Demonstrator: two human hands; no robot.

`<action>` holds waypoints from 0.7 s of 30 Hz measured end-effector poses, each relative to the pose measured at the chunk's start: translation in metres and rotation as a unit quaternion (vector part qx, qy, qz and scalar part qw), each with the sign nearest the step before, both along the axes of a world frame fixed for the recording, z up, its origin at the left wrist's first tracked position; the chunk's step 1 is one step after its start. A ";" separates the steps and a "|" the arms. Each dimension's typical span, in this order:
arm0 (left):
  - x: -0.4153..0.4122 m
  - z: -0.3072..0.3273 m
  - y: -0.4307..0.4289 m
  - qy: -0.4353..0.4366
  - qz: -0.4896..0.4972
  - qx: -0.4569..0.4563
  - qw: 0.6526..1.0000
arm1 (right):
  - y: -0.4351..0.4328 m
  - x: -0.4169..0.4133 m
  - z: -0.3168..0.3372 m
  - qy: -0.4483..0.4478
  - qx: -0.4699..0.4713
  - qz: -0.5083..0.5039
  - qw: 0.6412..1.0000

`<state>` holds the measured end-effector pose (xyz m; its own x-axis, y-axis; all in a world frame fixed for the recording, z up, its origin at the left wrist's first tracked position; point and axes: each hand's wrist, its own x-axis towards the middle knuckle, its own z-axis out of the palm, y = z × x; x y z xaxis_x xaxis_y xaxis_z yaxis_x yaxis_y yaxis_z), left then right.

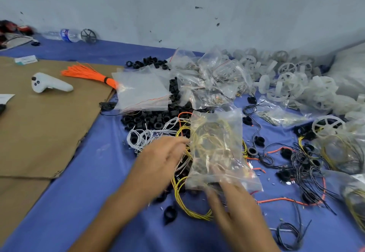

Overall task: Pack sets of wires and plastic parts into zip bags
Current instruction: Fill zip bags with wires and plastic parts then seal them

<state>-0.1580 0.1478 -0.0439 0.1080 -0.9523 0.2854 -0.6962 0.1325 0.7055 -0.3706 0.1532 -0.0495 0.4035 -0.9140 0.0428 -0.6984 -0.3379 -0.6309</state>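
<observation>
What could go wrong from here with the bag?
1. Yellow wires lie looped under the bag; moving it may snag and drag them.
2. White wires by the left hand are tangled beside black rings; a pull may lift extras.
3. The right hand is blurred at the bag's near end; its hold looks uncertain.

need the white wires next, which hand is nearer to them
Left. The left hand lies beside the white wires; the right hand is farther off, at the near end of the zip bag.
</observation>
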 end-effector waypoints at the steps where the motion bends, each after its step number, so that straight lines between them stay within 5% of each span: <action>1: 0.021 -0.007 -0.005 -0.012 0.067 0.001 0.998 | 0.006 -0.004 -0.004 -0.019 -0.043 -0.015 0.999; 4: 0.083 -0.033 -0.018 -0.113 0.266 0.087 0.953 | 0.017 -0.012 0.005 -0.060 -0.178 -0.096 0.978; 6: 0.106 -0.047 -0.024 -0.131 0.309 0.183 0.924 | 0.008 -0.020 0.005 -0.056 -0.207 -0.124 0.969; 11: 0.111 -0.043 -0.031 0.003 0.309 0.116 0.944 | -0.015 -0.019 0.013 0.001 -0.253 -0.094 0.963; 14: 0.106 -0.026 -0.025 0.134 0.286 0.041 0.948 | -0.023 -0.020 0.020 -0.030 -0.187 -0.071 0.979; 18: 0.092 0.025 -0.006 0.135 0.262 -0.095 0.951 | -0.034 -0.017 0.031 -0.048 -0.152 -0.054 0.986; 21: 0.064 0.066 0.018 0.309 0.110 -0.062 0.943 | -0.045 -0.011 0.041 -0.026 -0.157 -0.042 0.986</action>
<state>-0.0941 0.1655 0.0217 0.4815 -0.8509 0.2101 -0.1769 0.1405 0.9742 -0.3821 0.1079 -0.0085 0.3166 -0.8827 0.3472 -0.7017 -0.4643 -0.5405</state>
